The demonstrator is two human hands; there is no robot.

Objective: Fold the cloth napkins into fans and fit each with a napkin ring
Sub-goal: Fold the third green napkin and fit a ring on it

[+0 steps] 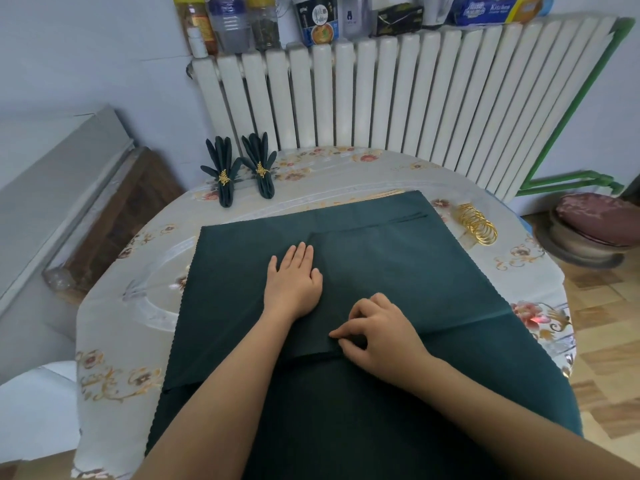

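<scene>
A stack of dark green cloth napkins point(398, 265) lies spread over the middle of the round table point(114, 327). The top napkin is folded over, its edge running up the centre. My left hand point(294, 275) rests flat on the cloth left of that edge, fingers straight. My right hand point(374, 327) pinches the folded napkin's near edge between thumb and fingers. Two finished green fan napkins stand at the far left, each with a gold leaf ring: one fan point(221, 171) on the left and another fan point(259, 164) beside it. Several loose gold napkin rings point(476, 226) lie to the right of the cloth.
The table wears a floral plastic cover. A white radiator point(398, 95) runs behind it, its top shelf crowded with jars and boxes point(263, 22). A round stool with a red cushion point(595, 223) stands at the right. A grey cabinet point(52, 188) is at the left.
</scene>
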